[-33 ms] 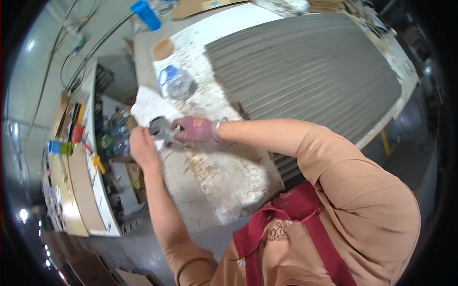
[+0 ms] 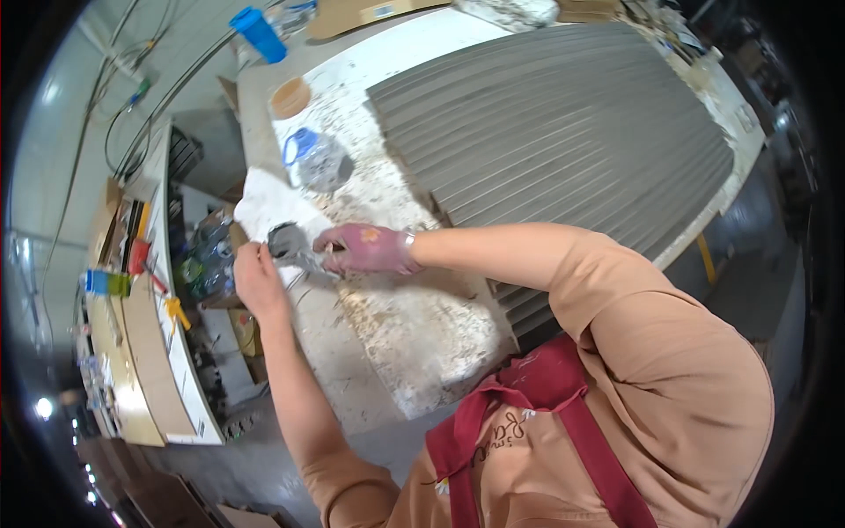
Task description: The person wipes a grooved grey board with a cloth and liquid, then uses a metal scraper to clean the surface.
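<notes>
My bare left hand (image 2: 257, 277) is closed, with its fingertips pinched at the left edge of a grey, cup-like container (image 2: 290, 243). What lies in that pinch is too small to make out. On the container's other side my right hand (image 2: 374, 248), in a dusty pink glove, is curled and grips it. The container has a dark round mouth and smeared grey walls; its lower part is partly hidden. Both hands are above a white sheet (image 2: 268, 201) near the table's left edge. Beyond them sits a clear plastic jug (image 2: 324, 167) with a blue handle and grey contents.
A large ridged grey panel (image 2: 554, 123) covers the table's right side. Farther off are a tan tub (image 2: 290, 98) and a blue cup (image 2: 259, 35). Left of the table stands a shelf unit (image 2: 189, 387) holding bottles, boxes and a yellow tool (image 2: 176, 312).
The view has shifted slightly, so the table and panel sit a little farther left. Both hands remain at the container, whose dark mouth shows a bit differently.
</notes>
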